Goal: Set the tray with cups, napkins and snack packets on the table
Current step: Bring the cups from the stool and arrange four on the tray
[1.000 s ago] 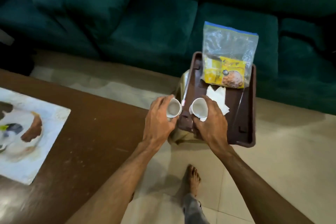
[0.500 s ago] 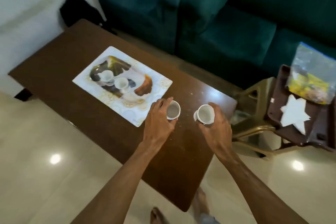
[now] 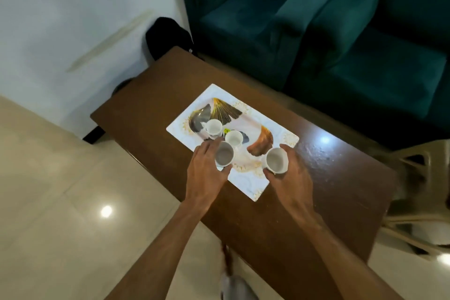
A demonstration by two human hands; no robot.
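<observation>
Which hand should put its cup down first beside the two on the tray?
Left hand, probably: its cup is right beside the standing cups; the right hand holds the other cup by the tray edge.

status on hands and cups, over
Left hand grips small white cup, right hand grips second white cup. Both at white patterned rectangular tray on brown wooden table. Two more white cups stand on tray beside left cup.

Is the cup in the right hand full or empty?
Empty: the cup in the right hand shows a bare white inside, with no liquid or contents visible.
</observation>
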